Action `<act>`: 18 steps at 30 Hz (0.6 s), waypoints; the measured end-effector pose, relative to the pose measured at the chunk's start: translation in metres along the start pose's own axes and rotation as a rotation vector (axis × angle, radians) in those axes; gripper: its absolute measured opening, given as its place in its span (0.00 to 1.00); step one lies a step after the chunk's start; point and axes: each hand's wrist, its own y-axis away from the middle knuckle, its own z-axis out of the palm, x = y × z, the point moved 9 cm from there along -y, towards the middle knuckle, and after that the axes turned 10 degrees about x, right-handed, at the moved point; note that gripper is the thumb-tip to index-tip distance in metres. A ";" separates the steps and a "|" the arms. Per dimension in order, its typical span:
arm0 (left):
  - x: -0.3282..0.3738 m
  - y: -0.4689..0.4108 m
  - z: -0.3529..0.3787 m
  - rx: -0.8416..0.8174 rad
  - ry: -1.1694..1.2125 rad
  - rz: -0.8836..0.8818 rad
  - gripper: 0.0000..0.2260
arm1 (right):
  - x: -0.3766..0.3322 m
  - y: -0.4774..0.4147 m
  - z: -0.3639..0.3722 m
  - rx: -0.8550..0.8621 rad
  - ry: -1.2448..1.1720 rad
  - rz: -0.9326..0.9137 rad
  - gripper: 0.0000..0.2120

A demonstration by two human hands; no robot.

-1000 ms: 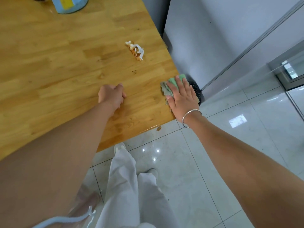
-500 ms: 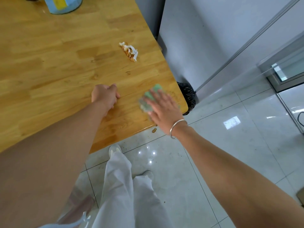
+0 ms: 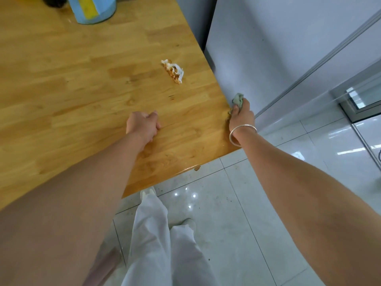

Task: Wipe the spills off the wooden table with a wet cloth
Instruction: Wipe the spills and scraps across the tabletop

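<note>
My right hand [image 3: 241,116], with a silver bangle on the wrist, grips a bunched green cloth [image 3: 238,99] against the right edge of the wooden table [image 3: 82,83], near its front corner. A brownish smear shows on the edge just beside that hand. My left hand [image 3: 142,124] rests as a loose fist on the tabletop, holding nothing. A crumpled white tissue stained orange-brown [image 3: 173,71] lies on the wood farther back. A small brown drip [image 3: 197,167] hangs at the front edge.
A light blue container with a yellow label [image 3: 91,9] stands at the table's far side beside a dark object. A grey wall and a glass door lie to the right. White-trousered legs stand on speckled white floor tiles [image 3: 226,213].
My right hand swept the cloth left over the tabletop, then back right to the table's side edge, where the cloth is now bunched in the fingers. My left hand stayed in place.
</note>
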 end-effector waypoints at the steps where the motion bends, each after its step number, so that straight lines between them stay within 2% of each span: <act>1: 0.000 0.000 0.001 -0.005 0.000 0.000 0.20 | 0.002 -0.002 -0.008 0.067 -0.030 0.016 0.21; 3: 0.002 0.000 0.002 -0.006 -0.001 -0.003 0.21 | -0.009 0.006 -0.026 0.196 -0.106 -0.083 0.22; 4: 0.003 0.000 0.002 -0.007 0.000 -0.007 0.21 | -0.021 0.016 -0.030 0.218 -0.136 -0.205 0.22; 6: 0.005 0.000 0.001 -0.013 0.009 -0.018 0.20 | -0.051 0.046 -0.017 0.132 -0.028 -0.566 0.23; 8: 0.005 -0.001 0.000 -0.018 0.009 -0.029 0.21 | -0.064 0.089 0.018 -0.028 0.228 -0.949 0.23; 9: 0.004 -0.001 0.000 -0.022 0.007 -0.034 0.21 | -0.061 0.104 0.035 -0.108 0.324 -1.046 0.23; 10: 0.003 -0.001 0.001 -0.028 0.009 -0.039 0.21 | -0.057 0.110 0.045 -0.167 0.379 -1.062 0.23; 12: 0.002 -0.002 0.001 -0.039 0.018 -0.045 0.21 | -0.051 0.096 0.054 -0.208 0.428 -0.963 0.24; 15: 0.001 -0.001 0.002 -0.048 0.019 -0.046 0.21 | -0.045 0.059 0.046 -0.145 0.495 -0.705 0.24; 18: -0.001 -0.002 0.001 -0.057 0.019 -0.054 0.20 | -0.043 0.037 0.039 -0.098 0.445 -0.545 0.24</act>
